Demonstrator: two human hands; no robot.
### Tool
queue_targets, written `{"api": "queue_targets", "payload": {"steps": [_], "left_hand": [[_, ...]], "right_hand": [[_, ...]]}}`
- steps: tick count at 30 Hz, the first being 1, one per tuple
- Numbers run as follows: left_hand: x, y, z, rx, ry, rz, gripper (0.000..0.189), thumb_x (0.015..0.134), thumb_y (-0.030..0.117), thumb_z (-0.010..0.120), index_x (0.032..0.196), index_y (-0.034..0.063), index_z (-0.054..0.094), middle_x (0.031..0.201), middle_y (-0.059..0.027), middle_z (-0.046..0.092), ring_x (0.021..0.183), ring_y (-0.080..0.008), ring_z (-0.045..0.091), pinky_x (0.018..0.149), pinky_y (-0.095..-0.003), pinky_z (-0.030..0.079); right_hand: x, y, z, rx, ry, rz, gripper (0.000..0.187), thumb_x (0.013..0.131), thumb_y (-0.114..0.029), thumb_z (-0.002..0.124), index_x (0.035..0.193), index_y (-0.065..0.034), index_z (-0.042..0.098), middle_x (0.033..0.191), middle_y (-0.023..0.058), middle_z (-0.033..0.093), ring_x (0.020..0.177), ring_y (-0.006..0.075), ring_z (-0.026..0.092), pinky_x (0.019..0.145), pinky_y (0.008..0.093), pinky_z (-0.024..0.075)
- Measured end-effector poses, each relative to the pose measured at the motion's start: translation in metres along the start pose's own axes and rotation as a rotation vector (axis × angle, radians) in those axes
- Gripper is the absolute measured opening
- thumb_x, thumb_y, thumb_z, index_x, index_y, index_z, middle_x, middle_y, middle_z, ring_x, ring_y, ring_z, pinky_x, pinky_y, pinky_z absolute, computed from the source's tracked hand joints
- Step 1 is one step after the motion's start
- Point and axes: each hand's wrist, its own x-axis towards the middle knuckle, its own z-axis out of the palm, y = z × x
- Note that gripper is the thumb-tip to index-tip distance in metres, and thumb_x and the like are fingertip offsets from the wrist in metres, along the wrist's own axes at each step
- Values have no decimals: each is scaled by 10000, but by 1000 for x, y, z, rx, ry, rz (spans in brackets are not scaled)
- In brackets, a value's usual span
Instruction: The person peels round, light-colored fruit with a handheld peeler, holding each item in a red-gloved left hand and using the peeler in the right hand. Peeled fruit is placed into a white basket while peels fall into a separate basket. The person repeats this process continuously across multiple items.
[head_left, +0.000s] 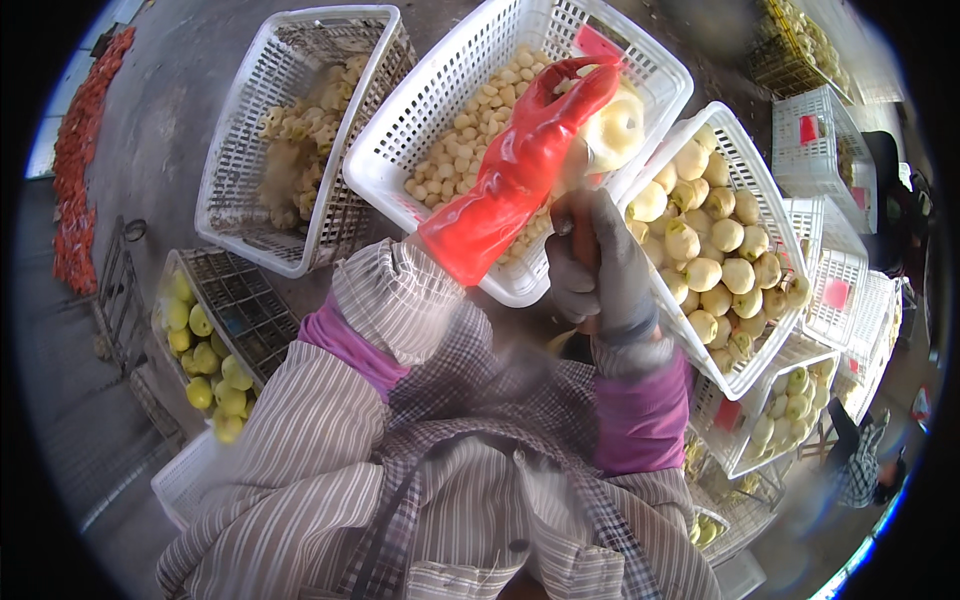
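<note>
My left hand (551, 127), in a long red rubber glove, grips a large pale, peeled round vegetable (616, 129) over the right end of a white perforated crate (442, 67). My right hand (600, 262), in a grey glove, is closed around the handle of a tool (584, 232); its metal end, partly blurred, touches or nearly touches the vegetable. Small pale round pieces (457, 150) lie in the crate below. At its right a second white crate (780, 217) holds many whole peeled vegetables (703, 274).
A dirty white crate (225, 172) with pale knobbly trimmings stands at the upper left. Below it is a crate of yellow-green fruit or vegetables (201, 356). More crates (832, 292) line the right side, with a person (862, 465) beyond. Red bags or netting (75, 165) lie far left.
</note>
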Motion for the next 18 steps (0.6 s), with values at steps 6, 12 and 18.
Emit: {"api": "queue_targets", "payload": {"steps": [6, 12, 18], "left_hand": [[13, -1, -5, -253, 308, -111, 606, 884, 576, 622, 1251, 97, 567, 1026, -78, 663, 817, -188, 649, 600, -304, 528], [11, 30, -22, -603, 167, -216, 720, 873, 635, 597, 1256, 29, 532, 1126, -133, 631, 803, -219, 633, 587, -303, 537], [2, 20, -13, -602, -38, -293, 644, 923, 549, 556, 1285, 16, 543, 1088, -94, 668, 877, -185, 651, 679, -284, 549]], "right_hand": [[8, -1, -7, 289, -215, 59, 431, 1031, -522, 358, 1044, -104, 462, 527, -16, 344, 331, 60, 228, 274, 209, 193], [9, -16, 3, -877, 766, -492, 275, 1036, -256, 472, 980, -17, 595, 609, 1, 500, 530, 78, 469, 496, 231, 362], [5, 3, 9, -1074, 729, -765, 179, 1003, -220, 532, 1076, -63, 577, 641, 131, 582, 590, 278, 622, 576, 352, 481]]}}
